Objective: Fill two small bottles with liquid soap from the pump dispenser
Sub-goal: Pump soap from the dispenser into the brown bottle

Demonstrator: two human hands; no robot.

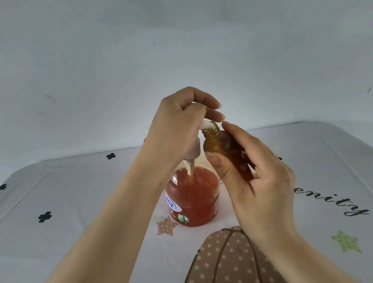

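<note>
Glossy clear plastic dispenser [193,200], translucent amber small bottle [223,147], matt printed cloth tablecloth [70,205]

I held the small amber bottle [223,145] uncapped and tilted at frame centre, its threaded mouth against the white nozzle of the upright pump dispenser [193,195], which held orange-red soap.

Both forearms are bare to the wrists. The left hand [176,128] and the right hand [260,179] are bare as well, with plain rounded fingernails. A small dark speck marks the left forearm [120,222].
</note>
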